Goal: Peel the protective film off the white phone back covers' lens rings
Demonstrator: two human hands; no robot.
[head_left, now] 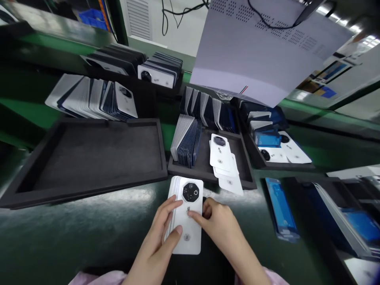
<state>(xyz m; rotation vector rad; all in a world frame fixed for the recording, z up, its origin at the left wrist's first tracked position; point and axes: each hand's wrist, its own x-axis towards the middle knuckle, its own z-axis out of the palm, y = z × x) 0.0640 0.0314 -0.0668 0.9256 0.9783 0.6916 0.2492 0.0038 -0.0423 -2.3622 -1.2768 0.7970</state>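
Note:
A small fanned stack of white phone back covers (194,231) is in front of me, each with rounded corners; the top one shows a dark round camera area and small printed marks. My left hand (158,237) grips the stack from its left side, thumb and fingers over the front. At the right edge my right hand (218,219) has its thumb on the top cover and its fingers curled at the edge, partly hidden. Just beyond lie several loose white covers (224,156) in a black foam tray (204,148), beside a row of leaning covers (187,138).
A wide black foam tray (97,152) lies at the left, with leaning covers (95,97) behind it. Blue-filmed pieces (280,206) lie at the right, near another tray of parts (341,213). A large pale panel (261,51) overhangs the bench's back.

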